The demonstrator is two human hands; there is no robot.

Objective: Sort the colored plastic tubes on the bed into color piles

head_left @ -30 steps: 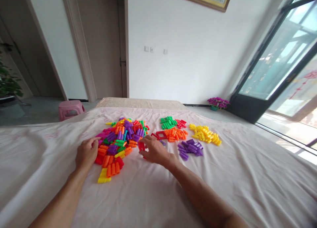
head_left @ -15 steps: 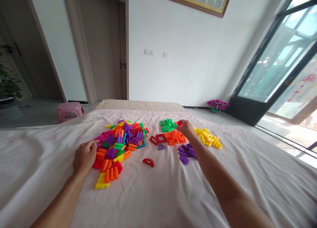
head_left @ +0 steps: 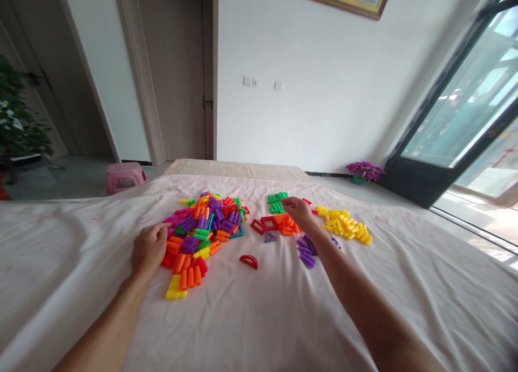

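My left hand rests at the left edge of a mixed pile of plastic building blocks, fingers bent and closed beside the magenta blocks. Whatever its fingertips grip is hidden. My right hand hovers over the sorted groups, fingers loosely bent, with no block visible in them. Just left of its fingertips lie green blocks, and orange blocks lie below it. Purple blocks are partly behind my right forearm. Yellow blocks spread to the right. Small red pieces show beyond the hand.
Red rectangular frames, a purple triangle and a red half-ring lie between the groups. A wrinkled pale cloth covers the surface. Beyond it stand a pink stool and magenta flowers.
My right hand has drawn left, off the red piece, which now lies on the cloth behind it. My left hand stays by the pile. The whole view has shifted slightly.
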